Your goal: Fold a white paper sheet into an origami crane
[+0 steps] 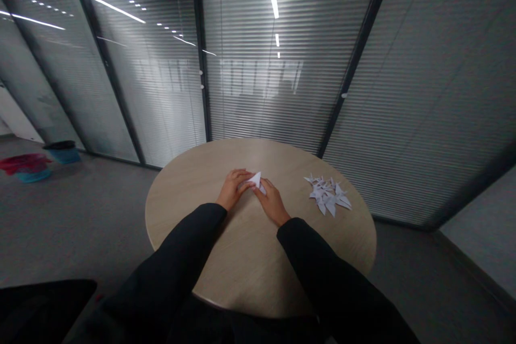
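Observation:
Between my two hands is a small piece of folded white paper point(257, 179), with a pointed corner facing up and away from me. My left hand point(234, 187) grips its left side, fingers closed on the edge. From the right, my right hand point(271, 200) pinches the same paper, and its fingers cover part of the lower edge. Both hands rest low over the middle of the round wooden table point(250, 263). To their right lies a pile of folded white paper cranes point(328, 193), apart from the hands.
Glass partitions with blinds point(278, 91) stand just behind the table's far edge. On the floor at the left are a blue bin with a black liner point(64, 153) and another with a red liner point(28, 164). A dark object point(44, 306) fills the lower left corner.

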A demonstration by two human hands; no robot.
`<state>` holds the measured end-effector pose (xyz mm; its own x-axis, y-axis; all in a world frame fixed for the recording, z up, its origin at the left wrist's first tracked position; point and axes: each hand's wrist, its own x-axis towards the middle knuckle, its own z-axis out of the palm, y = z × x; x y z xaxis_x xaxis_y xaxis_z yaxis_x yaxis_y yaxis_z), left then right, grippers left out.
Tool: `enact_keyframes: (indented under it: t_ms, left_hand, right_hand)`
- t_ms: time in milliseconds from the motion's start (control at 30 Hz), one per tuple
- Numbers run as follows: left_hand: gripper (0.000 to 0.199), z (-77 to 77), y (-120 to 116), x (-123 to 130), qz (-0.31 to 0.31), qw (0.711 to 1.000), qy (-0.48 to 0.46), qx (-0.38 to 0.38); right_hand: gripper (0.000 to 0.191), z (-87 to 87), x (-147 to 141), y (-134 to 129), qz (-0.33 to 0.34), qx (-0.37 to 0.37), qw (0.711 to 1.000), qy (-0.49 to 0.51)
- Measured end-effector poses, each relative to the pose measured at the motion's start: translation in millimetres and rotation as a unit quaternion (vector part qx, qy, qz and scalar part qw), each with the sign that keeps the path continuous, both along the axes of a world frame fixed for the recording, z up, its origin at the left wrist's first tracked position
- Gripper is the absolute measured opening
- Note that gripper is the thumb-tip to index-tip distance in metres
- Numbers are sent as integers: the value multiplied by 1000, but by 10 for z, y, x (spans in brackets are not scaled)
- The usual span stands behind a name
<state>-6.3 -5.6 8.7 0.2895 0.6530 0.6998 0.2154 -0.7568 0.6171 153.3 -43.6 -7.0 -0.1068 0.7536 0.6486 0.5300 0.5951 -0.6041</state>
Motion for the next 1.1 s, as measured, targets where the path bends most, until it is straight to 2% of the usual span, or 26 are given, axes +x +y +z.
enact_keyframes:
  t_ms: [167,333,467,567,700,867,1100]
  left_hand:
    - [19,23,-34,35,-9,997,-28,-77]
    - [17,-14,-30,48,0,996,-34,-87]
    - [20,-33,-16,55,-19,991,-58,-120]
    - [23,-13,-19,59,-24,979,-108,-169]
    - [25,12,-32,73,-35,957,-175,-230]
    - [14,-2,-38,100,-5,971,-134,-198]
    - [16,-11,-66,117,23,983,-76,-168]
  right_hand:
    - [33,-46,23,22,-22,20,998,-48]
    - [42,-73,25,24,-42,24,994,-103]
    - [53,-86,23,40,-76,22,990,-120]
    - [58,-69,29,36,-103,37,988,-107]
    - [53,-13,24,-12,-116,60,982,-133]
    - [46,22,-34,-77,-150,54,967,-197]
    - [43,56,-85,-122,-165,51,958,-227]
